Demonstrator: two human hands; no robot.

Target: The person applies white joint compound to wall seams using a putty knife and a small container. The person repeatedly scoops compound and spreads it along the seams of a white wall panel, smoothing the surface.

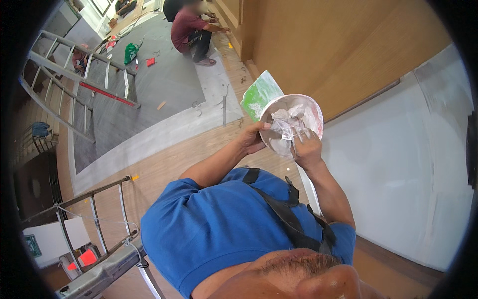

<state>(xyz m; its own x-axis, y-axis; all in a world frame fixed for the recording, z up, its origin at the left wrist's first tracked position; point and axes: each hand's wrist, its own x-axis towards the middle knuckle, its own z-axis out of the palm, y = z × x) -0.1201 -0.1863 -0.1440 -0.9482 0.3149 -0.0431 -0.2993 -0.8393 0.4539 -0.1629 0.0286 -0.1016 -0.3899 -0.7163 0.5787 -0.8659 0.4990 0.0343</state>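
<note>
A round white tub (317, 106), smeared with white paste inside, is in front of me. My left hand (255, 137) grips its left side, with the thumb over the rim. My right hand (306, 147) reaches over the near rim with curled fingers, closed on a crumpled whitish plastic bag (288, 122) inside the tub. Its fingertips are partly hidden in the folds. Behind the tub's left edge a flat green plate (260, 94) with white smears sticks out. I cannot tell whether the left hand also holds it.
A wooden panel (318, 50) stands ahead, beside a white wall (398, 164) on my right. An aluminium ladder (99, 70) stands at the far left; another ladder's rail (114, 264) is close by at lower left. A person in maroon (186, 30) crouches by the panel, near a green bag (131, 53).
</note>
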